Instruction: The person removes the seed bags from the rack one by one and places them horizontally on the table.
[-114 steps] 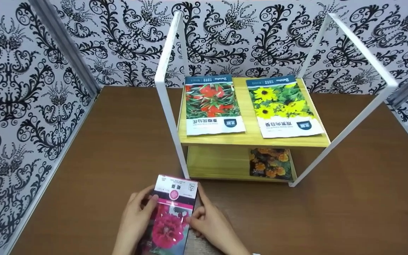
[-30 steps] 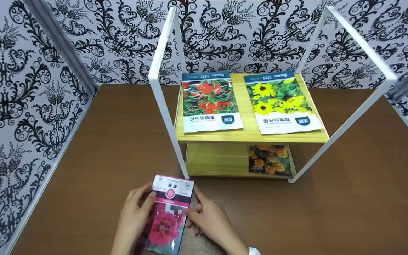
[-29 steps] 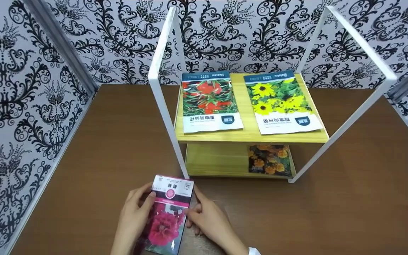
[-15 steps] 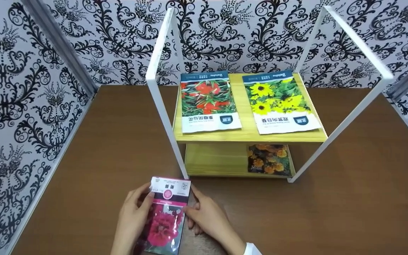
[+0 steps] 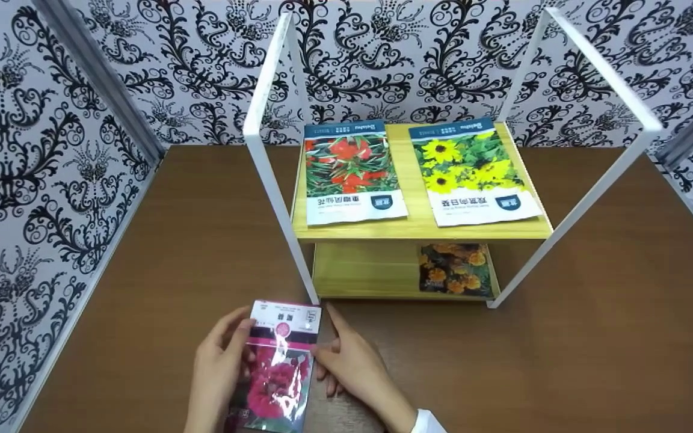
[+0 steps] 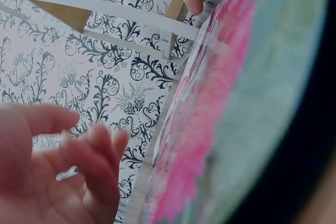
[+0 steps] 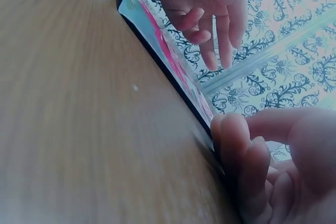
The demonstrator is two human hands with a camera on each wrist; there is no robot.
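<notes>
A seed packet with a big pink flower and a white-and-black header lies at the front of the brown table. My right hand pinches its right edge, thumb at the front and index finger stretched along the side. My left hand is beside the left edge with fingers loosely bent. In the left wrist view a gap shows between the left hand and the packet. In the right wrist view the right fingertips are right at the packet's end.
Behind the hands stands a two-tier wooden rack with a white frame. A red-flower packet and a yellow-flower packet lie on top; an orange-flower packet lies below. Patterned walls enclose the table.
My left hand has drawn slightly left, off the packet's edge. The packet and right hand have shifted slightly left in view, and so has the rack as the head view moved.
</notes>
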